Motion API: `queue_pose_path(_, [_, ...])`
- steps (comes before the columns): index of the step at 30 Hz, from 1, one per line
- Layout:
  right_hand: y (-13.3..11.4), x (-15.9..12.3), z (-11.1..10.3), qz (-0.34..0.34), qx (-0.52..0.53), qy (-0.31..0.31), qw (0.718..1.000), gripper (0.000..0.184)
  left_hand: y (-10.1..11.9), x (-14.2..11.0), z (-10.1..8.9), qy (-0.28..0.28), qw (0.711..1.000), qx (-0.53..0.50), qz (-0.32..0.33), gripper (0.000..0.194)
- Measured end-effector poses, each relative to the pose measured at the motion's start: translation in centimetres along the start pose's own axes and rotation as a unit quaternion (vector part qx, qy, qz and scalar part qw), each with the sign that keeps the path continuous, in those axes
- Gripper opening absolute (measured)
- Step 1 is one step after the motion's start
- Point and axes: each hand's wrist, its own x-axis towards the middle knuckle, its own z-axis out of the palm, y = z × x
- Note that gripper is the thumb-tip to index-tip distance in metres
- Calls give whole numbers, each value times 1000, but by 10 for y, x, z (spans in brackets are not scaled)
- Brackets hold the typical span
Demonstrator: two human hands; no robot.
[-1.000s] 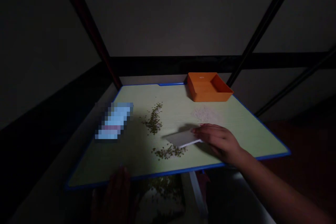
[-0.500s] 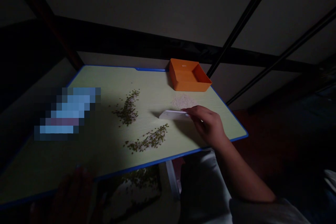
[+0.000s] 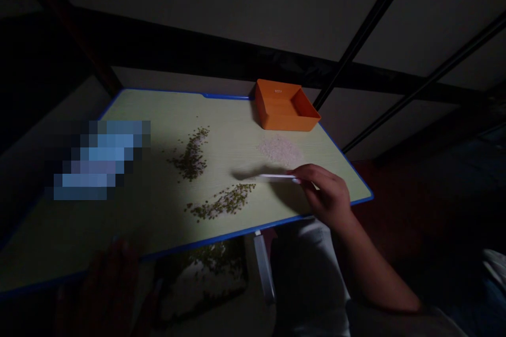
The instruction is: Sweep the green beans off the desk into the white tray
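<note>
My right hand (image 3: 326,194) is closed on a thin white card (image 3: 274,177), held nearly edge-on just above the pale green table (image 3: 150,216). Just beyond the card lies a small heap of white grains (image 3: 280,149). Two trails of green beans lie to its left, one near the front (image 3: 221,204) and one farther back (image 3: 192,154). My left hand (image 3: 106,295) is in deep shadow at the table's near edge, holding a dark tray (image 3: 201,284) with beans below the edge; its fingers are hard to make out.
An orange square box (image 3: 285,105) stands at the table's far right corner. A blurred bluish patch (image 3: 100,160) covers something at the left. Dark metal bars cross behind the table. The blue table rim (image 3: 336,207) runs close to my right wrist.
The card has tilted from flat to nearly edge-on and moved away from the front bean trail toward the white grains. The view has swung left and down.
</note>
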Motion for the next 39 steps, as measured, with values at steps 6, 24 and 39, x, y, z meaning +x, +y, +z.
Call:
queue_pose_path(6, [-12, -27, -18, 202, -2, 229, 952, 13, 31, 15, -18, 22, 999, 19, -13, 70])
queue_pose_path(24, [-66, -121, 40, 466, 402, 11, 788, 60, 37, 21, -9, 16, 995, -75, -57, 65])
queue_pose_path(39, [-57, -129, 35, 455, 411, 26, 790, 52, 29, 26, 9, 71, 996, -61, 15, 55])
